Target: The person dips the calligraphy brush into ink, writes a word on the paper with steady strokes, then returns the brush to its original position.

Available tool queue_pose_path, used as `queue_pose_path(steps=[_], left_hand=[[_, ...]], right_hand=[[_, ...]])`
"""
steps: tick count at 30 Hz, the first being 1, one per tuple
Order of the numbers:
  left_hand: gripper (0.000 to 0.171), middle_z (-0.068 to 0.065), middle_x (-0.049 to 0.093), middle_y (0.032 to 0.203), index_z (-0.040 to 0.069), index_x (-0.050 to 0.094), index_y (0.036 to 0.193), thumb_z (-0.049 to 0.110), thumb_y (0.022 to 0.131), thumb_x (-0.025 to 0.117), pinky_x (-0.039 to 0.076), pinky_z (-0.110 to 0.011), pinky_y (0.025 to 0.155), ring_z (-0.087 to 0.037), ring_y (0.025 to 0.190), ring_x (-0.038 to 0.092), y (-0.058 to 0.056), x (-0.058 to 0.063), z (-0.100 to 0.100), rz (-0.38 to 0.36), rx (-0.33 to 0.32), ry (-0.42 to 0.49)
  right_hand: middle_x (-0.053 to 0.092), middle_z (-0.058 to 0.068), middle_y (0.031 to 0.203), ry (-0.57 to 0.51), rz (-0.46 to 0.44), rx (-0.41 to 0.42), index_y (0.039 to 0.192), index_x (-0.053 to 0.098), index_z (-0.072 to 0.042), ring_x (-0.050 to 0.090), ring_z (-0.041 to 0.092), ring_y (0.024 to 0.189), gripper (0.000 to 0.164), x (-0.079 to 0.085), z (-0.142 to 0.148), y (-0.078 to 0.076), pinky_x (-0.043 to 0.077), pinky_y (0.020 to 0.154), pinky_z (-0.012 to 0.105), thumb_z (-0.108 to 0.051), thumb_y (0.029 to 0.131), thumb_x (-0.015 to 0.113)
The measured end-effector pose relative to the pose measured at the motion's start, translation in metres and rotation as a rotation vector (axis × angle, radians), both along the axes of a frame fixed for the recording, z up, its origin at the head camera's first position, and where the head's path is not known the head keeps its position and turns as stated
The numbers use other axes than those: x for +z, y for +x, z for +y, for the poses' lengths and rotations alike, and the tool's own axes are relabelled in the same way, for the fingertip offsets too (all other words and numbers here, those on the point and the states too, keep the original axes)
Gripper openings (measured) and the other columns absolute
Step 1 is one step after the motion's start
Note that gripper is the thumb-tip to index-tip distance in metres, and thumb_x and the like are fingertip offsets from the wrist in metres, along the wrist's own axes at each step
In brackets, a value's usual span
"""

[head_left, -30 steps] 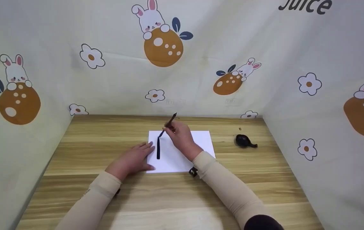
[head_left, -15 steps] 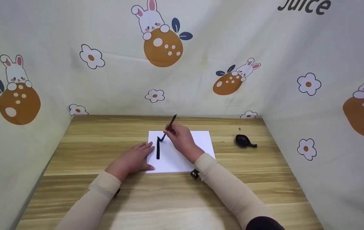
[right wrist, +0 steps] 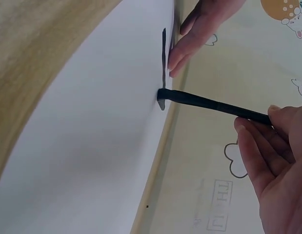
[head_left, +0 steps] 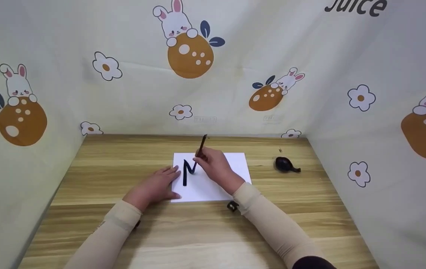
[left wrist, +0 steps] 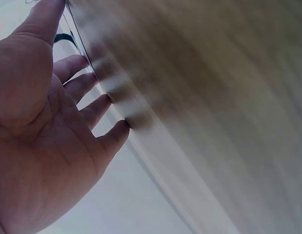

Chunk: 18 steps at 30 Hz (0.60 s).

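Observation:
A sheet of white paper (head_left: 205,191) lies on the wooden table. My left hand (head_left: 155,186) rests at its left edge, fingers spread and fingertips on the sheet; in the left wrist view the fingers touch the surface. My right hand (head_left: 215,166) pinches a slim dark brush (head_left: 202,144) between thumb and fingers. Its tip touches the paper, seen close in the right wrist view, where the black brush (right wrist: 214,105) leans across. Thick black strokes (head_left: 185,175) mark the left part of the sheet: an upright line, then a slanting one turning upward at its foot.
To the right of the paper lies a round black object with a narrow neck (head_left: 284,164); its kind is unclear. Patterned cloth walls (head_left: 138,101) enclose the table (head_left: 97,168) at the back and both sides. A tiny dark bit (head_left: 280,150) lies behind the black object.
My right hand has drawn the brush down and to the right, then slightly up, adding a slanted stroke to the upright line. The left hand has stayed put.

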<state>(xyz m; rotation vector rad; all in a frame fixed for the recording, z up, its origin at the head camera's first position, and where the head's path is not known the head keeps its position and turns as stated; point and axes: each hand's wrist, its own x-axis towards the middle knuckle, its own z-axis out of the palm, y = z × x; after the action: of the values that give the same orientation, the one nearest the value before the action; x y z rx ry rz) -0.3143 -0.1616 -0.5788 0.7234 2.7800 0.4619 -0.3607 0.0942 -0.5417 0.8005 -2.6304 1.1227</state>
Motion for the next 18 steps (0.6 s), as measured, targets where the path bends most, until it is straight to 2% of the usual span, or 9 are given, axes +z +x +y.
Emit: queue_pose_path(steps=[6,18], left_hand=[[0.092,-0.015,0.033,0.179,0.004,0.045,0.168,0.053,0.099,0.082,0.026,-0.063,0.132,-0.045,0.165,0.027,0.000,-0.001,0.001,-0.013,0.011,-0.010],[0.093,-0.015,0.032,0.179,0.005,0.045,0.169,0.054,0.099,0.082,0.028,-0.064,0.131,-0.046,0.164,0.028,0.000,0.000,0.001,-0.004,0.008,-0.006]], right_hand=[[0.080,-0.002,0.097,0.002,-0.045,0.020,0.107,0.077,-0.012,0.072,0.010,0.086,0.008,0.005,0.006,0.007,0.062,0.076,0.031,-0.020,0.107,0.077],[0.075,-0.007,0.086,0.024,-0.054,0.088,0.104,0.076,-0.012,0.064,0.007,0.073,0.008,0.012,0.012,0.017,0.055,0.064,0.028,-0.020,0.106,0.079]])
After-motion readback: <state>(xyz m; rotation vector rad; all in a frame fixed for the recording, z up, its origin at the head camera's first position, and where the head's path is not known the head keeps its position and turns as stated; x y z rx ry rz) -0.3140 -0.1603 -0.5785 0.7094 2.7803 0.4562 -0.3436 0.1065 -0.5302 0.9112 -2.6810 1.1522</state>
